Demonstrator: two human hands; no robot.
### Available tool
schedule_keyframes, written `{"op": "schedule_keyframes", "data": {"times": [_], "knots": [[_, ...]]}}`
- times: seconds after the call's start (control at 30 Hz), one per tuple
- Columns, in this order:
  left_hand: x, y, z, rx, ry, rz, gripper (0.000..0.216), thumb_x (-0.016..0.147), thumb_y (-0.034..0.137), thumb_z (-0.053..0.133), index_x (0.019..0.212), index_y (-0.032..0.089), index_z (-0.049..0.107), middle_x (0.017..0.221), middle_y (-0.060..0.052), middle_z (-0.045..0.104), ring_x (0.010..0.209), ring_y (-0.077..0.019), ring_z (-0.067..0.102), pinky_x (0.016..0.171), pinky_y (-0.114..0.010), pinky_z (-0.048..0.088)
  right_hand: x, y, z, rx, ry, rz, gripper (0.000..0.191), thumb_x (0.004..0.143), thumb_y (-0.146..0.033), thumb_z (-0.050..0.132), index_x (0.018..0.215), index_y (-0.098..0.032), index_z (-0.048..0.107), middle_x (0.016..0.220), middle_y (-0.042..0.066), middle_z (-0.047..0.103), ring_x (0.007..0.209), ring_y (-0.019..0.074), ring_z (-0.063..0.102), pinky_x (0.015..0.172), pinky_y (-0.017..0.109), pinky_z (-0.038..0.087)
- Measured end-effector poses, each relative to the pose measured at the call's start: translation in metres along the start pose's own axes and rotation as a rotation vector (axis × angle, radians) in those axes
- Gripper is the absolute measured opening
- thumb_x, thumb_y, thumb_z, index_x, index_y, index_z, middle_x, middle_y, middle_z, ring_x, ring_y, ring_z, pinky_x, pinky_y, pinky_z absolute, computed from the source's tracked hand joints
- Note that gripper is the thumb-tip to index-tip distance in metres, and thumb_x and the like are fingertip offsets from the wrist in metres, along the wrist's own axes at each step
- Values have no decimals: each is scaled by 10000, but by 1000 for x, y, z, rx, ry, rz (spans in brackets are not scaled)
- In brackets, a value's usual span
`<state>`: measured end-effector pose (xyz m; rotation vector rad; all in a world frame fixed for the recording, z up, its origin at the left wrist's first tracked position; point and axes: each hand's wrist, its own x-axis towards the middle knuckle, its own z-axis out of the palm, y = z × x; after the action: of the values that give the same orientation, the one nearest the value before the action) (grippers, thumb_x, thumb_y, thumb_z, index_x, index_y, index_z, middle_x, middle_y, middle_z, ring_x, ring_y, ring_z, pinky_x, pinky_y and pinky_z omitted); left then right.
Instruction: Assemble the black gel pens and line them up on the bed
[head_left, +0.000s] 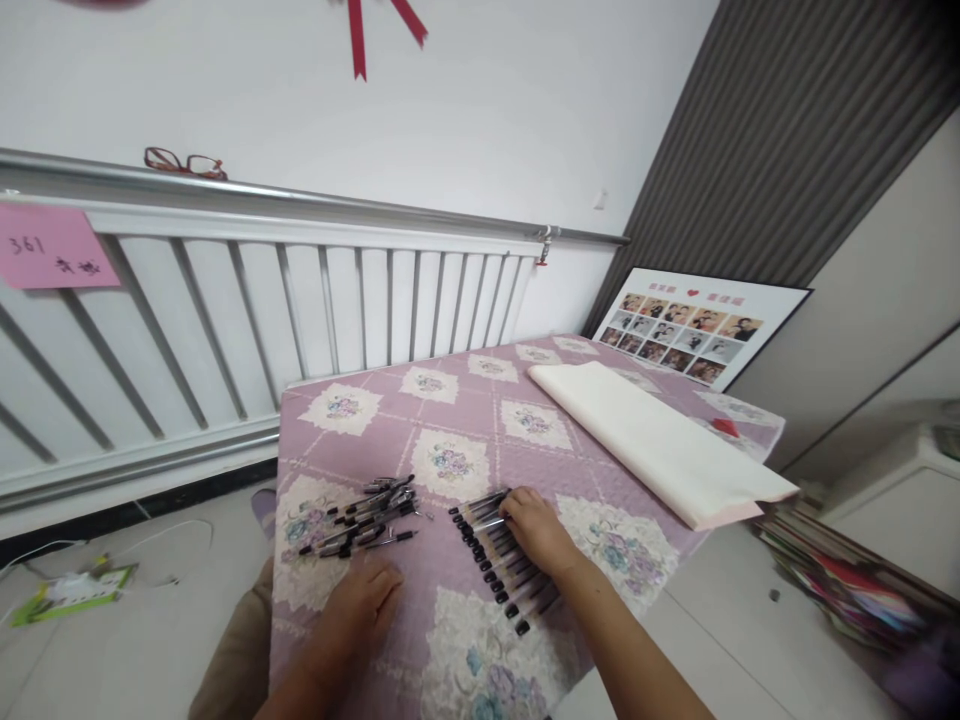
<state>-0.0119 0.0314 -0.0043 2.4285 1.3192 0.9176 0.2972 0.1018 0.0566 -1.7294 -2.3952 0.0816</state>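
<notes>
This looks like a room in someone's home. A long white radiator point(360, 300) runs along the far wall, with a pair of red-framed glasses point(185, 162) left on its top rail and a pink handwritten note point(52, 247) stuck at its left end. A red ribbon point(358, 35) hangs above. On the far right a board of family photos point(694, 335) leans against the wall. A small table wears a quilted floral cloth point(465, 400), and colourful books point(840, 575) are stacked on the tiled floor point(172, 620) at the right.

Black pens, two groups. Row point(495, 572): laid side by side, caps aligned, running diagonally. Heap point(364, 515) just left of it: jumbled, pens crossing.
</notes>
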Motion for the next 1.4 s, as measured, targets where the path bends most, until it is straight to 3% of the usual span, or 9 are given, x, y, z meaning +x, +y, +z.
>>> {"op": "schedule_keyframes", "data": {"times": [0.77, 1.0, 1.27, 1.4], "knots": [[4, 2, -4, 19, -89, -75, 242, 920, 258, 389, 902, 211, 626, 875, -53, 634, 815, -196, 578, 735, -299, 467, 8, 21, 21, 135, 57, -36, 296, 733, -48, 466, 918, -196, 643, 1058, 58, 606, 1026, 187, 513, 929, 307, 384], [4, 2, -5, -8, -73, -75, 242, 917, 262, 394, 900, 214, 631, 852, -41, 633, 801, -188, 579, 729, -289, 465, 7, 31, 29, 157, 150, 86, 375, 788, -117, 467, 1140, -161, 588, 1136, 110, 598, 1077, 212, 523, 980, 356, 382], [4, 1, -3, -12, -47, -79, 232, 906, 260, 410, 900, 218, 638, 864, -45, 638, 805, -189, 581, 737, -291, 468, 7, 34, 32, 185, 183, 156, 412, 770, -147, 516, 1177, -184, 570, 1150, 92, 618, 1092, 210, 544, 983, 371, 399], [4, 2, -4, -11, -78, -84, 232, 909, 249, 399, 902, 214, 629, 867, -48, 633, 817, -191, 578, 741, -297, 464, 9, 35, 31, 186, 197, 236, 430, 784, -179, 515, 1212, -139, 544, 1172, 136, 612, 1111, 232, 551, 991, 387, 397]]}}
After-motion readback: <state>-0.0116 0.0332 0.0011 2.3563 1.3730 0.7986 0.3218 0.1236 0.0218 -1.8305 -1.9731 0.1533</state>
